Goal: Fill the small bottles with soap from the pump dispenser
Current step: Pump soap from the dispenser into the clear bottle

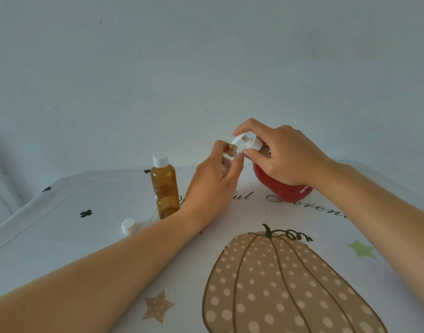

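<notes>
My left hand [212,183] grips a small open amber bottle [232,150], lifted off the table with its threaded neck right under the white pump spout [239,138]. My right hand [280,155] curls over the pump head of the red soap dispenser [284,188], index finger on top and thumb at the collar. The dispenser stands on the table at the far right. The held bottle's body is mostly hidden by my fingers. A second small amber bottle [164,187] with a white cap stands upright just left of my left hand.
A loose white cap [128,226] lies on the tablecloth [86,236] left of my left forearm. The cloth bears a dotted pumpkin print [278,284], stars and lettering. A pale wall rises behind the table's far edge.
</notes>
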